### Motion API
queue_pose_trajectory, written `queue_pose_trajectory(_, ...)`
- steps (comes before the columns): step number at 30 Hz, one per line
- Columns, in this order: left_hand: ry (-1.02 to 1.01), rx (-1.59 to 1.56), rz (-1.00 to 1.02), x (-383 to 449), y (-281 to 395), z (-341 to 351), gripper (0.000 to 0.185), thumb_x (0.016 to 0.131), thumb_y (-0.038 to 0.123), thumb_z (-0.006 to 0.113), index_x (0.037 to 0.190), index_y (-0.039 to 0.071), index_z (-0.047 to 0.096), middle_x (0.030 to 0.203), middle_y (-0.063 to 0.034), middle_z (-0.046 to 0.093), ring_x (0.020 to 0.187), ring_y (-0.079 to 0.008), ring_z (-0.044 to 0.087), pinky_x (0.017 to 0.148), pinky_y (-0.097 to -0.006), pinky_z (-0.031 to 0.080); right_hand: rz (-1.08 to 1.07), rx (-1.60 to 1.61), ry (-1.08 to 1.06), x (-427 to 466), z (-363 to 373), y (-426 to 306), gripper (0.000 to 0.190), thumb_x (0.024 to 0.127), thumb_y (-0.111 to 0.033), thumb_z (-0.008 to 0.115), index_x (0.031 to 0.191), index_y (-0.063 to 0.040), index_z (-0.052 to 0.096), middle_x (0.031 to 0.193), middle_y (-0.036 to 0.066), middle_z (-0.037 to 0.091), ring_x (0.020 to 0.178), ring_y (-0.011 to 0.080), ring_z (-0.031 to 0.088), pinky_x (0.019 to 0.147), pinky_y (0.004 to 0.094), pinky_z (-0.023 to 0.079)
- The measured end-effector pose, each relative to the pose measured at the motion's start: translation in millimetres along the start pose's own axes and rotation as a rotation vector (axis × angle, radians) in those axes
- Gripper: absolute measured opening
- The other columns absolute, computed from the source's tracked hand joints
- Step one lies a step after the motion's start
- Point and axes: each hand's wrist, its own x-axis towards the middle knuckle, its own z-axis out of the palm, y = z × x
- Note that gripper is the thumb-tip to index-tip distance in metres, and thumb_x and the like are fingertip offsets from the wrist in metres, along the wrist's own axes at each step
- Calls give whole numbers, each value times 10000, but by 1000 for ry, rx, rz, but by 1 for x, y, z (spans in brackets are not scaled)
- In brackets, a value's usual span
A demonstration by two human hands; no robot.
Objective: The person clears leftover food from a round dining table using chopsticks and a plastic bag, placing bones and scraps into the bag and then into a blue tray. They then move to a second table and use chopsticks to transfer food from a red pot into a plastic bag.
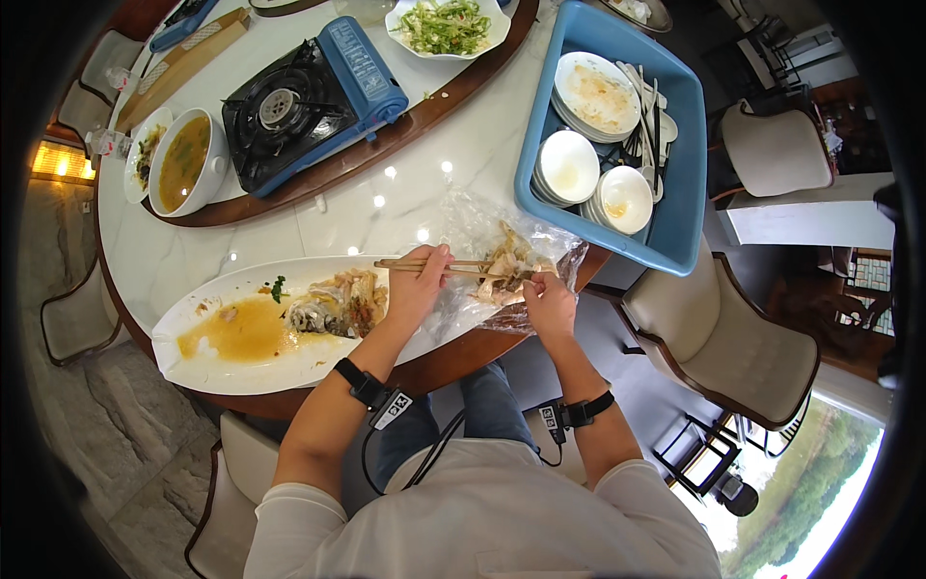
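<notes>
Wooden chopsticks (463, 268) are held in my left hand (419, 279), their tips over a heap of food scraps (510, 264) lying on a clear plastic bag (463, 318). My right hand (550, 304) is at the lower right of the heap, its thumb and fingertips pinched together at the scraps or the film; which of these it grips is hard to tell. To the left, partly behind my left forearm, a long white oval platter (253, 376) holds the remains of a cooked fish (336, 307) and yellow-brown sauce.
A blue plastic tub (532, 137) with stacked used plates, bowls, spoons and chopsticks stands at the table's right edge. On the raised turntable (347, 155) are a portable gas stove (289, 108), a soup bowl (184, 163) and a dish of shredded greens (445, 27). Chairs surround the table.
</notes>
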Motion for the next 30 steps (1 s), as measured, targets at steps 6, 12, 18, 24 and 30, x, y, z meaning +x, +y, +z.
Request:
queue_pose_trajectory(6,78,86,132,-23,26,-40,274,981,225,579,872,-11,666,718,-42,628,572,-70,516,504,-205,405,-83,-73,29,-2,-8,-5,214,827,-219,666,960,-52,674,848,119,692,786,306,671,716,409,523)
queue_pose_trajectory(12,355,90,259,-91,47,-152,229,979,136,547,860,-29,652,710,-38,600,590,-81,517,526,-212,403,-113,19,9,-23,-12,-15,210,858,-245,677,818,-39,691,707,116,650,642,282,637,608,380,496)
queue_pose_trajectory(18,472,134,138,-167,17,-194,216,972,140,575,875,-30,664,688,-45,601,572,-74,522,512,-201,411,-192,29,-159,-64,9,-37,243,868,-261,689,813,-24,690,678,112,640,595,259,623,576,380,489)
queue_pose_trajectory(24,585,-292,-135,-167,-43,-210,280,985,251,583,898,-13,617,680,-78,621,517,-93,516,458,-208,399,-263,-1,-285,-92,38,-61,235,871,-269,679,828,-38,698,691,117,644,615,267,629,588,375,495)
queue_pose_trajectory(30,555,-607,-240,-145,-75,-208,309,975,289,601,906,-11,622,688,-101,638,522,-110,533,455,-228,412,-279,-31,-376,-103,48,-77,232,873,-258,674,848,-29,704,706,125,652,640,257,640,610,360,503)
